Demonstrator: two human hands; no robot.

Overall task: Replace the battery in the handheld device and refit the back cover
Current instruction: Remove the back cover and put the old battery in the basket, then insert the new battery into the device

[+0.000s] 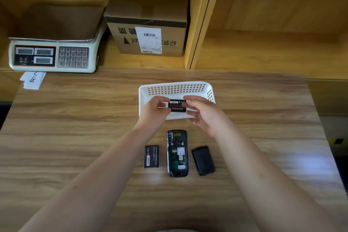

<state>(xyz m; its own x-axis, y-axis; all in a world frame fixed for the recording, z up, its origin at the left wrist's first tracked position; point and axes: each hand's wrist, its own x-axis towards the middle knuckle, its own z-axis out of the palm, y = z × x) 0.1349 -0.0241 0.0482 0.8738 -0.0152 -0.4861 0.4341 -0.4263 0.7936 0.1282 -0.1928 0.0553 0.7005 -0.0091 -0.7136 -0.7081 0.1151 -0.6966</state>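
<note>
The black handheld device lies face down on the wooden table, its back open and the empty battery bay showing. A black battery lies flat just to its left. The black back cover rests to its right. Above the white basket, my left hand and my right hand together hold a second black battery by its two ends, label towards me.
A white perforated basket stands behind the device, under my hands. A weighing scale sits at the back left with paper slips under it. A cardboard box stands on the shelf behind.
</note>
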